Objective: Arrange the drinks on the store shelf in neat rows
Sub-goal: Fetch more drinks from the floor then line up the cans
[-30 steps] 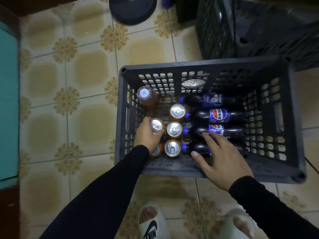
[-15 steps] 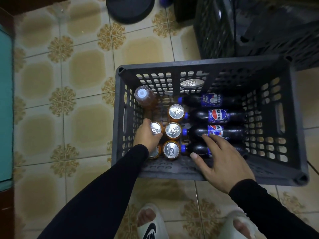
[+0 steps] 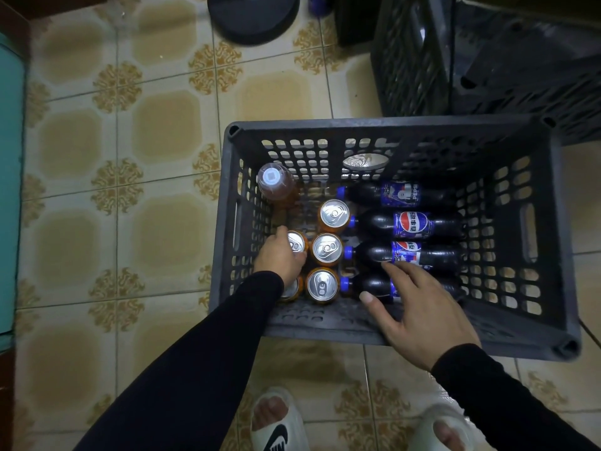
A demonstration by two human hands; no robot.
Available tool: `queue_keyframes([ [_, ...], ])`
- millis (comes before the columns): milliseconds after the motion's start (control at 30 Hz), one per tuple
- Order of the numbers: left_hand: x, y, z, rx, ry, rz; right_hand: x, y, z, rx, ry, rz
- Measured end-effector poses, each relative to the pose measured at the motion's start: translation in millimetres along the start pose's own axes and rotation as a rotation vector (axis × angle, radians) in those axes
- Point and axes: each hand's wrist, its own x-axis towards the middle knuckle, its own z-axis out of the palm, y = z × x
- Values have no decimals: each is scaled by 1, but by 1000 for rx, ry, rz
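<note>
While the person stood over it in slippers, the crate [image 3: 383,128] sat on the tiled floor with a second crate [image 3: 419,60] behind it and no shelf anywhere in sight. So the job looked to be at its picking-up step: drinks were being drawn from stock, none of them yet placed.

Four cola bottles [image 3: 406,224] lay on their sides along the crate's right half, caps pointing left. Beside them stood a cluster of cans [image 3: 327,249], upright and close together, and a tea bottle [image 3: 276,187] stood alone near the far left corner.

The right hand [image 3: 422,307] hovered spread wide, fingers straight, over the two nearest cola bottles; whether the fingertips touched them I could not tell. The left hand [image 3: 281,258] was curled round the top of one can [image 3: 296,244] at the left edge of the cluster, gripping it.

As I judged it, the next move called for lifting that can straight up, clear of its neighbours, while the right hand closed round a bottle's body, then carrying both to the shelf.
</note>
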Motion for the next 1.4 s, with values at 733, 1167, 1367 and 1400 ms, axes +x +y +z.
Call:
queue_keyframes([
  [733,-194,28,-221,-31,371,437,-55,-118,-186,-45,106,-139],
  [1167,-500,15,-505,84,926,517,-242,-316,-462,-76,482,-590],
  [1367,-692,-13,-525,108,1180,349,-350,-368,-512,-18,506,-932],
  [1400,-727,-19,-520,117,1217,301,-370,-377,-516,-22,496,-994],
])
